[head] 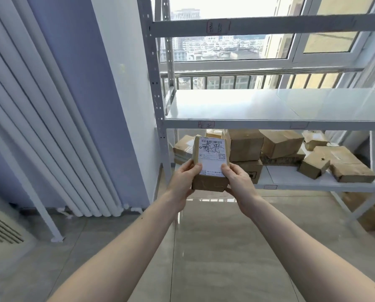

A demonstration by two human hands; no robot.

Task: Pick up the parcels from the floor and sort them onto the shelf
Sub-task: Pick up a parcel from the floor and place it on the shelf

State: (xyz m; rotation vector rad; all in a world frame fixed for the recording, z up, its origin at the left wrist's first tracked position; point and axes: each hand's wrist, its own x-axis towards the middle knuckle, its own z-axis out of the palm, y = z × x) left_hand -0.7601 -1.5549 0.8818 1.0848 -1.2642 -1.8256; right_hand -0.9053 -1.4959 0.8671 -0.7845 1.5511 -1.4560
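- Left hand (187,177) clasps the near left edge of a small brown cardboard parcel (210,164), held upright in the air before the grey metal shelf (269,123).
- Parcel judged light and stiff; taped faces may be slick, so opposite edges are the sound hold.
- White shipping label (212,154) carries a barcode, a QR code and large handwritten characters; small print unreadable.
- Right hand (236,177) grips the near right edge, thumb on the label.
- Brown cardboard boxes (280,144) sit on the lower tier.

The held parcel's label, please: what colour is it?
White with black print, on the parcel; head view.
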